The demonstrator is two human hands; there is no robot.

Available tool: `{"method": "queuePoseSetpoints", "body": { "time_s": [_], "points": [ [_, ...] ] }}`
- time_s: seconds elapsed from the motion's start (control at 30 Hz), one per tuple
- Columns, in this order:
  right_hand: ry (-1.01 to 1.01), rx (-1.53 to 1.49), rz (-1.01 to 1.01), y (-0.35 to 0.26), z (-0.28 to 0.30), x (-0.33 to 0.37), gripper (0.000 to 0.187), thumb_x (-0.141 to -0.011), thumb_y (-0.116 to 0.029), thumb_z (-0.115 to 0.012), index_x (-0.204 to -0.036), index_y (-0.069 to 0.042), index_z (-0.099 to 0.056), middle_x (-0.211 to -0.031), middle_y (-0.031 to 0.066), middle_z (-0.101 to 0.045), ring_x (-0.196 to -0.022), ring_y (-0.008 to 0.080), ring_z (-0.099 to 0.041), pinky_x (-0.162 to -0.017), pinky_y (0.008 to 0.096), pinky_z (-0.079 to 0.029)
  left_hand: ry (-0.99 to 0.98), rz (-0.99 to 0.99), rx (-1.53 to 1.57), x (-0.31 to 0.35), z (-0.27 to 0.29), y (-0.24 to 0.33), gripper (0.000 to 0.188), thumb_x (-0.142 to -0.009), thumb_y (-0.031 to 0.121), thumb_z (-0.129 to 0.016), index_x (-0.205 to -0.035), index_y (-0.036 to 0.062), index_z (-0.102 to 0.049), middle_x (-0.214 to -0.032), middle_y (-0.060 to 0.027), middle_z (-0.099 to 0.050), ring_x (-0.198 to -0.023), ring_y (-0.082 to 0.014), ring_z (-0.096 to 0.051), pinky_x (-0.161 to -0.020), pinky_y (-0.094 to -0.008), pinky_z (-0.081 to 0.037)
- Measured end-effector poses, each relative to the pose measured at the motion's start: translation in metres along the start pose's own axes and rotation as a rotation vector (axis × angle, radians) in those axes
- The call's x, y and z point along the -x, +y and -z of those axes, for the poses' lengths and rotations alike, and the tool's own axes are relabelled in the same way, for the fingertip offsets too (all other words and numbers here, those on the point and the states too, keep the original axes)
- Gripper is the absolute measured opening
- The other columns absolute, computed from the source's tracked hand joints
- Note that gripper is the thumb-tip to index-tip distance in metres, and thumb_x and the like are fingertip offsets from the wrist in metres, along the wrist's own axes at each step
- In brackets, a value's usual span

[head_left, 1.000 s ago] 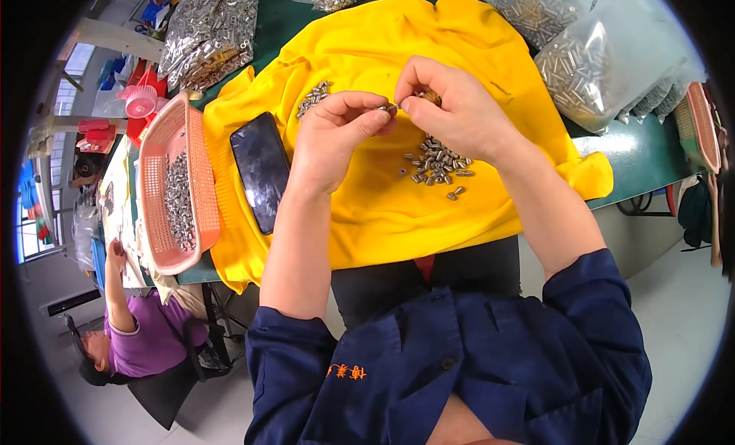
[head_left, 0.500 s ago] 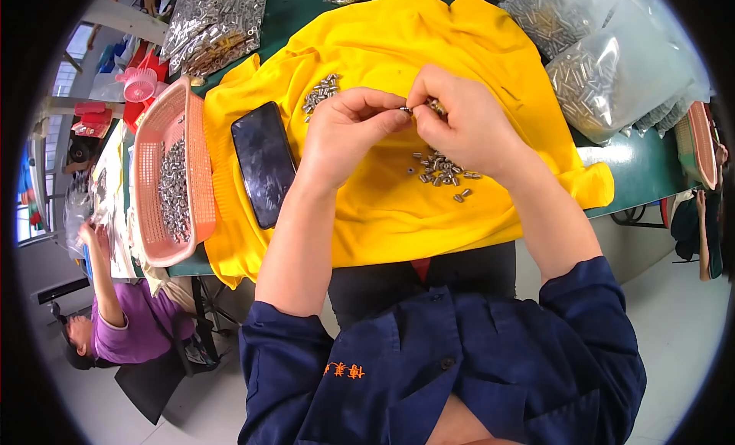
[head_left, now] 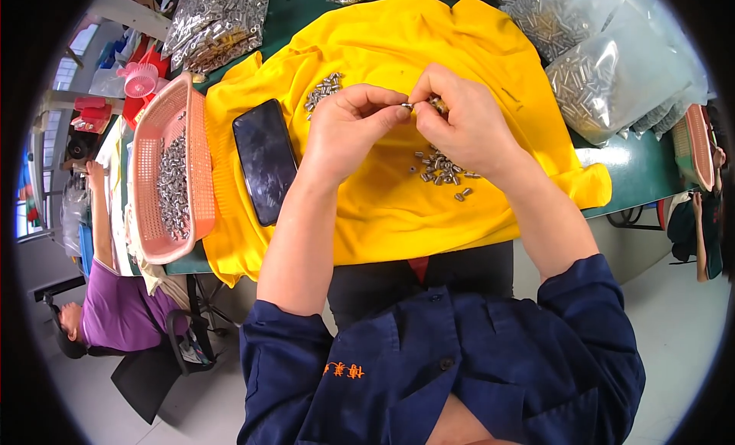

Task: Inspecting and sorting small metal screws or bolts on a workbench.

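Note:
Between my two hands, above a yellow cloth [head_left: 398, 215], is a small silvery metal part [head_left: 406, 105]. My left hand [head_left: 354, 127] pinches it between thumb and forefinger. Close against its other end, my right hand [head_left: 463, 123] has thumb and forefinger pressed together, and a brassy bit [head_left: 439, 104] shows among its curled fingers. What exactly the right hand grips is too small to make out. Just below lies a loose pile of short metal cylinders [head_left: 442, 169]. Another small pile of metal cylinders [head_left: 323, 90] rests beyond my left hand.
A black phone [head_left: 266, 161] lies on the cloth at left, beside a pink basket [head_left: 200, 169] holding metal parts. Clear bags of metal parts [head_left: 586, 85] stand at the right, and another bag [head_left: 218, 24] at the far left. A person in purple [head_left: 126, 311] sits at left.
My hands stay almost in place, still together at the small part. The person at left has leaned back and moved an arm.

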State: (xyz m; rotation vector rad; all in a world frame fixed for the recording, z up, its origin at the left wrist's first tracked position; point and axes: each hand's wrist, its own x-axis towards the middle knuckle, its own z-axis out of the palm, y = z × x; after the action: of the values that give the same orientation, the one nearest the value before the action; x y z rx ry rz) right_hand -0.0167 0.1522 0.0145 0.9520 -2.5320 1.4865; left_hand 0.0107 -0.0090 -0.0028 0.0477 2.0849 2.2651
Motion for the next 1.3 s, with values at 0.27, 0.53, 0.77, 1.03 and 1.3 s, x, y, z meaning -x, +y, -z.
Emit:
{"method": "queuePoseSetpoints", "body": {
  "time_s": [0.27, 0.53, 0.77, 1.03, 1.3],
  "points": [
    [0.067, -0.215, -0.053, -0.001, 0.007, -0.001, 0.003, -0.074, -0.004, -0.048, -0.076, -0.003, -0.048, -0.060, 0.0009, -0.044, -0.051, 0.0080, -0.039, -0.048, 0.0216, -0.034, 0.036, 0.007, 0.184, 0.003, 0.014, 0.002, 0.012, -0.074, -0.002, -0.059, -0.086, -0.0025, -0.058, -0.081, -0.0078, -0.061, -0.075, -0.0138, -0.059, -0.071, -0.0231, -0.047],
    [-0.052, -0.318, -0.081, -0.002, 0.005, 0.001, 0.004, -0.076, -0.001, -0.047, -0.079, -0.004, -0.046, -0.066, -0.0029, -0.042, -0.056, 0.0034, -0.035, -0.049, 0.0181, -0.031, -0.045, -0.003, 0.183, 0.005, 0.004, 0.001, 0.014, -0.075, -0.001, -0.058, -0.088, -0.0028, -0.057, -0.083, -0.0090, -0.061, -0.076, -0.0147, -0.059, -0.071, -0.0233, -0.047],
    [-0.046, -0.262, -0.072, -0.004, 0.004, 0.000, 0.005, -0.073, -0.006, -0.049, -0.075, -0.002, -0.047, -0.060, 0.0046, -0.048, -0.053, 0.0113, -0.045, -0.049, 0.0242, -0.037, -0.052, -0.008, 0.166, 0.004, 0.004, -0.001, 0.012, -0.075, -0.001, -0.058, -0.087, -0.0027, -0.058, -0.082, -0.0088, -0.061, -0.076, -0.0140, -0.059, -0.071, -0.0230, -0.046],
    [-0.019, -0.050, 0.049, -0.004, 0.000, -0.002, 0.007, -0.074, -0.009, -0.048, -0.077, -0.003, -0.046, -0.064, 0.0143, -0.053, -0.060, 0.0310, -0.053, -0.053, 0.0350, -0.041, -0.014, -0.073, 0.029, 0.003, -0.001, 0.007, 0.011, -0.074, 0.000, -0.060, -0.084, -0.0029, -0.059, -0.080, -0.0081, -0.062, -0.074, -0.0123, -0.059, -0.069, -0.0217, -0.047],
    [-0.084, -0.106, 0.091, -0.003, 0.000, 0.001, 0.007, -0.074, -0.009, -0.049, -0.076, -0.004, -0.045, -0.069, 0.0155, -0.054, -0.066, 0.0332, -0.053, -0.055, 0.0374, -0.041, -0.044, 0.068, 0.061, 0.006, 0.007, 0.001, 0.009, -0.074, -0.001, -0.060, -0.083, -0.0015, -0.058, -0.080, -0.0059, -0.061, -0.073, -0.0110, -0.057, -0.068, -0.0222, -0.046]
  ]
}}
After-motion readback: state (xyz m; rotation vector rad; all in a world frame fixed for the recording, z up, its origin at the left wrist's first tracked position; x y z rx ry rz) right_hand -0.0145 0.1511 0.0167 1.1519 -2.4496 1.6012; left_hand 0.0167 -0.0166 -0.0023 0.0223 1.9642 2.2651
